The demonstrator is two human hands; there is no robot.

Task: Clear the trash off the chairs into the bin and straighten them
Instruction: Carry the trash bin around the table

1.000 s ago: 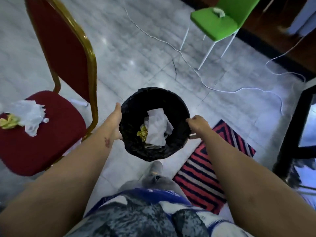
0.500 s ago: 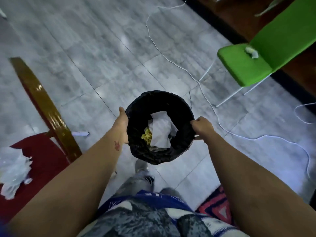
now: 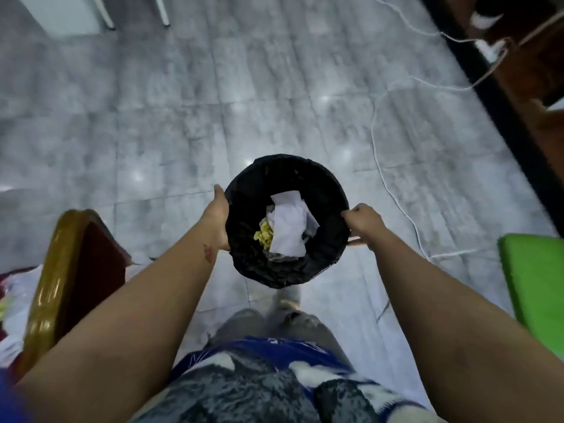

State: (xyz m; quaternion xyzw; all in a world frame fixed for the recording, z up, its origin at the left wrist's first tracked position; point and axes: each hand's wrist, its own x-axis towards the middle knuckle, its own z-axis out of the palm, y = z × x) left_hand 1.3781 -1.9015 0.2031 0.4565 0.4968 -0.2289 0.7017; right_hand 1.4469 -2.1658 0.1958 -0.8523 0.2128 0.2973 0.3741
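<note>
I carry a round bin [image 3: 328, 181] lined with a black bag, held above the floor in front of me. My left hand [image 3: 219, 216] presses flat against its left side and my right hand [image 3: 361, 222] grips its right rim. Inside lie crumpled white paper [image 3: 290, 230] and a yellow wrapper [image 3: 265, 236]. The red chair with a gold frame [image 3: 50, 279] stands at lower left, its back toward me, with white trash [image 3: 18, 303] on its seat, partly hidden. The green chair's seat [image 3: 537, 288] shows at the right edge.
A white cable [image 3: 380, 166] snakes across the grey tiled floor to the right of the bin. A dark skirting and wooden furniture [image 3: 500, 96] run along the upper right. White chair legs [image 3: 161, 10] stand at the top left. My legs are below the bin.
The view has swung leftward and forward with the bin. The green chair slid to the right edge, the red chair's back now stands close at lower left. Both hands kept their hold.
</note>
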